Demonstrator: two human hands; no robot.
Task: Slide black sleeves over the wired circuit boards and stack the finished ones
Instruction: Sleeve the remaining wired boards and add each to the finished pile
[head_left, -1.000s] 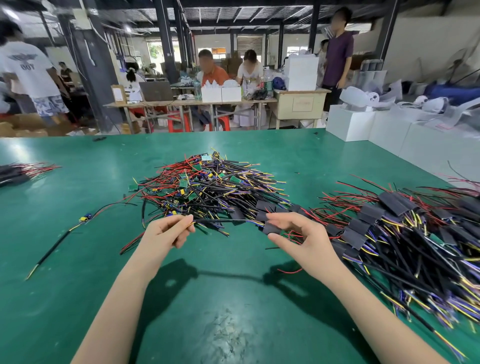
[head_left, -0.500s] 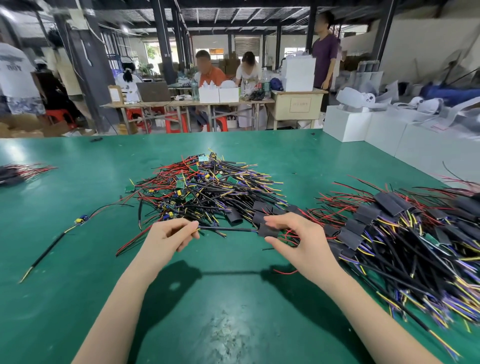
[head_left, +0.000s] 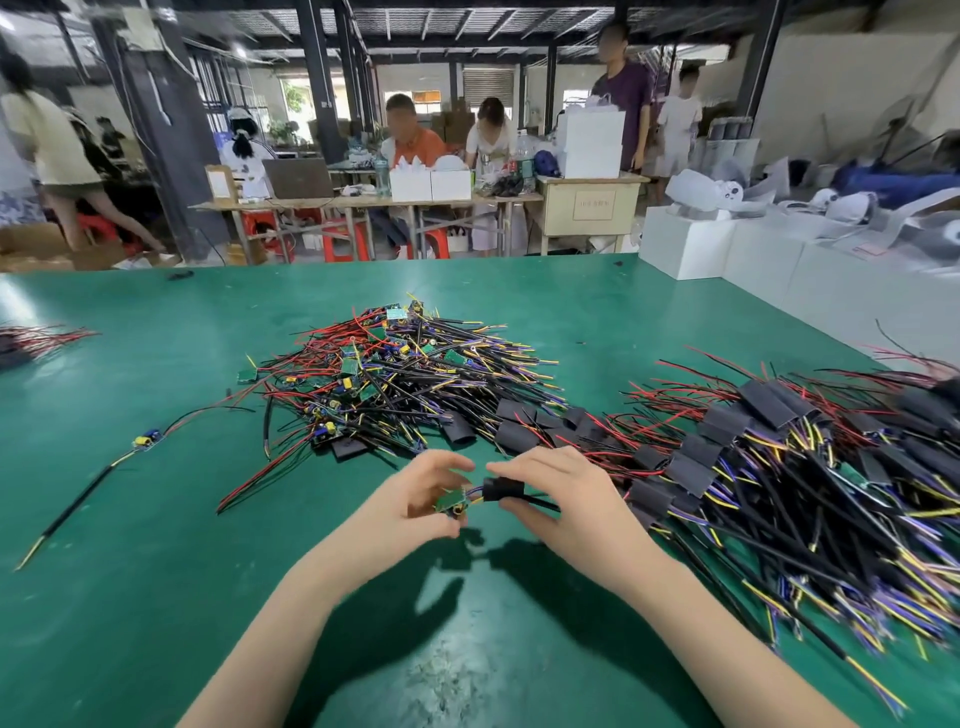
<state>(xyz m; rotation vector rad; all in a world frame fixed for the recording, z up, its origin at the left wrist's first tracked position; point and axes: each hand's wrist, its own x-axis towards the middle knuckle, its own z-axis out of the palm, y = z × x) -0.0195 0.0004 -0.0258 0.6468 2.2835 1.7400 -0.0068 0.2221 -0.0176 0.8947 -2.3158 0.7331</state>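
Note:
My left hand (head_left: 415, 501) pinches a small green circuit board (head_left: 451, 501) by its edge, just above the green table (head_left: 156, 597). My right hand (head_left: 556, 493) grips a black sleeve (head_left: 497, 489) threaded on that board's wires, a short gap from the board. A heap of bare wired boards (head_left: 395, 374) lies behind my hands. To the right spreads a pile of sleeved boards (head_left: 779, 457) with long black, red and yellow wires.
One loose wired board (head_left: 148, 439) lies at the left with its black cable running toward the front edge. Several loose black sleeves (head_left: 514, 423) sit between the two heaps. White boxes (head_left: 685, 244) line the far right. People work at tables beyond.
My hands have come close together. The left hand slid along the cable to the green board, and the right hand moved the black sleeve along the wires up near that board.

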